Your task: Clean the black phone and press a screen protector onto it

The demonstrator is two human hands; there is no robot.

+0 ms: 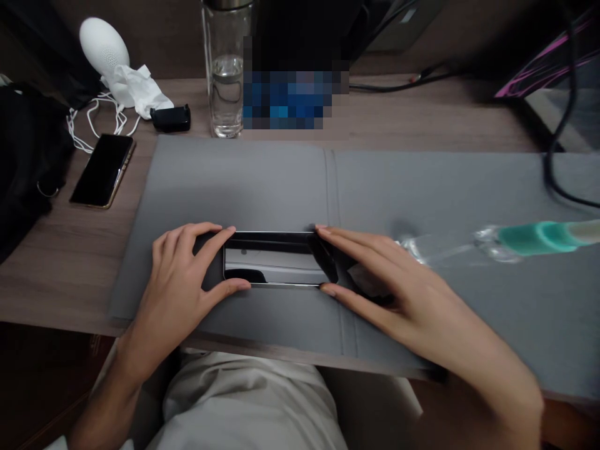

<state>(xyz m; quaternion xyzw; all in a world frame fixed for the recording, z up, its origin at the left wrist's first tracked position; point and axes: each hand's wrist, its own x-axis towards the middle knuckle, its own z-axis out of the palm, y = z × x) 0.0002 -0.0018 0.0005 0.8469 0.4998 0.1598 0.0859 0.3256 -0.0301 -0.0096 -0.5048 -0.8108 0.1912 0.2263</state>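
Note:
A black phone with a glossy screen lies lengthwise on the grey desk mat. My left hand pinches its left end between thumb and fingers. My right hand holds its right end, with the forefinger along the far edge and the thumb on the near edge. A piece of clear film or wrapper shows under my right palm.
A clear plastic spray bottle with a teal collar lies on the mat at the right. A second phone, white cables, tissue, a small black box and a water bottle stand on the wooden desk. Black cables run at the far right.

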